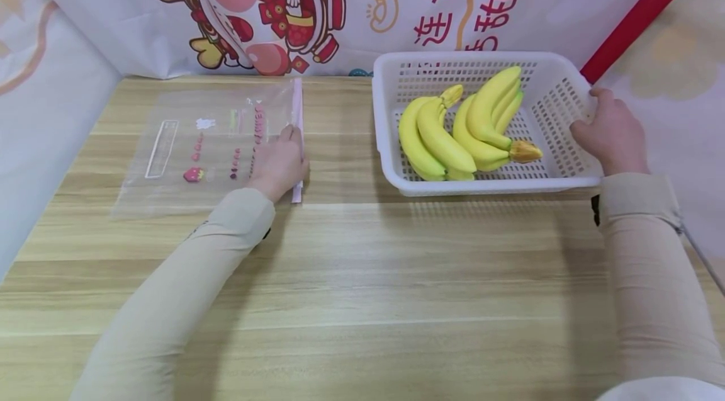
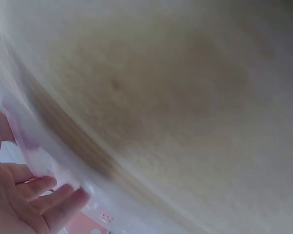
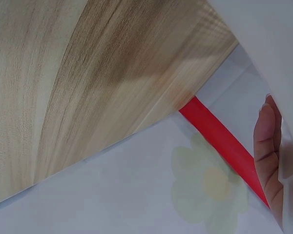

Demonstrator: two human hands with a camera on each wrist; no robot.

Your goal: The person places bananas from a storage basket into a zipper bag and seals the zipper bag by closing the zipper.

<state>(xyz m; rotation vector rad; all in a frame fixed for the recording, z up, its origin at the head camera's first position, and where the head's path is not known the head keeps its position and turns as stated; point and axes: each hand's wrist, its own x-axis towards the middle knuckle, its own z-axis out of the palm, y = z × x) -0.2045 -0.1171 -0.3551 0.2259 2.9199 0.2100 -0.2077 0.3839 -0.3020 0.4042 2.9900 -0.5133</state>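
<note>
A clear plastic zip bag (image 1: 170, 102) with pink printed marks lies flat at the left of the table. My left hand (image 1: 280, 162) is at its pink zip strip (image 1: 297, 99), holding that edge; in the left wrist view the strip runs between thumb and fingers (image 2: 63, 214). At the right is a white plastic basket (image 1: 391, 61) with slotted walls. My right hand (image 1: 614, 133) grips its right rim, thumb inside, fingers outside. Inside lie two bunches of yellow bananas, the left bunch (image 1: 433, 136) and the right bunch (image 1: 489, 118). In the right wrist view the basket wall partly hides the right hand (image 3: 268, 156).
The wooden table (image 1: 396, 300) extends in front of both items. Behind stands a white printed sheet (image 1: 351, 4) with red cartoon figures and characters, close to the basket's back rim. A red strip (image 1: 646, 11) runs up the back right corner.
</note>
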